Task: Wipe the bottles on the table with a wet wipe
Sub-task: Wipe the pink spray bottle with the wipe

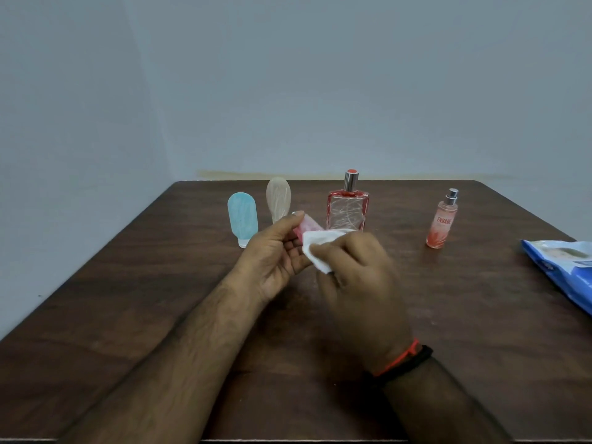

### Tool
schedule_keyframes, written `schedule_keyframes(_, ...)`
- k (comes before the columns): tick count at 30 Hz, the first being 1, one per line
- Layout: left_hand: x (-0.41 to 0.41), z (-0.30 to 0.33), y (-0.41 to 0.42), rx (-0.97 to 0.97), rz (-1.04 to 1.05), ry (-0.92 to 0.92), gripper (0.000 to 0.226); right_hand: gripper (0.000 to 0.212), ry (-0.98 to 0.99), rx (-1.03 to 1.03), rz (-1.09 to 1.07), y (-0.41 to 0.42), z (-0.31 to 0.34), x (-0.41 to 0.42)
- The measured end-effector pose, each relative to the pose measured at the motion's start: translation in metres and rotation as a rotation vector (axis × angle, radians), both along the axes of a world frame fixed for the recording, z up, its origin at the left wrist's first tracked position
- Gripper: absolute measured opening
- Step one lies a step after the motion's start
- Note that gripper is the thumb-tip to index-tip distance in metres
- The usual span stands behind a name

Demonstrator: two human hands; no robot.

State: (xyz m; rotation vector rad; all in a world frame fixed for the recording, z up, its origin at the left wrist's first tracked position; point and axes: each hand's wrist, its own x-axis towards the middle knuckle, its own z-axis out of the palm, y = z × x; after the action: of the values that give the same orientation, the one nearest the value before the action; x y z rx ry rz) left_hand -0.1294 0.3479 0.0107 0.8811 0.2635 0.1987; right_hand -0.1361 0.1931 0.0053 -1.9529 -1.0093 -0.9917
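Where a dark wooden table (160, 315) meets a plain grey-blue wall (288, 75), four bottles stand upright: blue bottle (242, 217), beige bottle (278, 198), square red perfume bottle (348, 206), slim pink spray bottle (443, 221). A blue wipes pack (563, 267) lies at the right edge. Above the table, the left hand (275, 254) grips a small pink bottle (304, 227), while the right hand (355, 274) pinches the white wet wipe (320, 248) against it.

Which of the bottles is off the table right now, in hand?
The small pink bottle: the left hand holds it while the right hand presses the white wipe on it. The blue, beige, square red and slim spray bottles stand on the table.
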Motion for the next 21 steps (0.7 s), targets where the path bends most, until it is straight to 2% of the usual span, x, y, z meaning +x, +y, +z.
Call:
schedule_keyframes(4,0.002,-0.001,-0.001,-0.013,0.051,0.052,0.02,0.007,0.021,-0.185,-0.002,0.001,-0.007,-0.002)
schedule_keyframes(7,0.0,0.002,-0.003,0.025,0.035,0.054,0.018,0.006,0.074,-0.067,-0.01,-0.004,-0.008,-0.002)
schedule_keyframes(9,-0.001,0.001,-0.004,0.049,0.014,0.052,0.019,0.01,0.033,0.081,-0.028,-0.007,-0.006,-0.002)
schedule_keyframes(11,-0.002,0.0,-0.005,0.06,-0.001,0.048,0.021,0.016,-0.004,0.14,-0.026,-0.008,-0.004,-0.002)
schedule_keyframes(15,-0.002,-0.003,-0.005,0.081,0.002,0.041,0.019,0.023,0.022,0.052,-0.019,-0.004,-0.009,-0.001)
schedule_keyframes(19,-0.002,-0.004,-0.004,0.137,0.018,0.038,0.021,0.008,0.101,-0.051,-0.059,-0.003,-0.012,-0.001)
schedule_keyframes(21,-0.003,-0.004,-0.003,0.177,0.014,0.019,0.021,0.005,0.12,0.003,-0.073,-0.005,-0.012,-0.002)
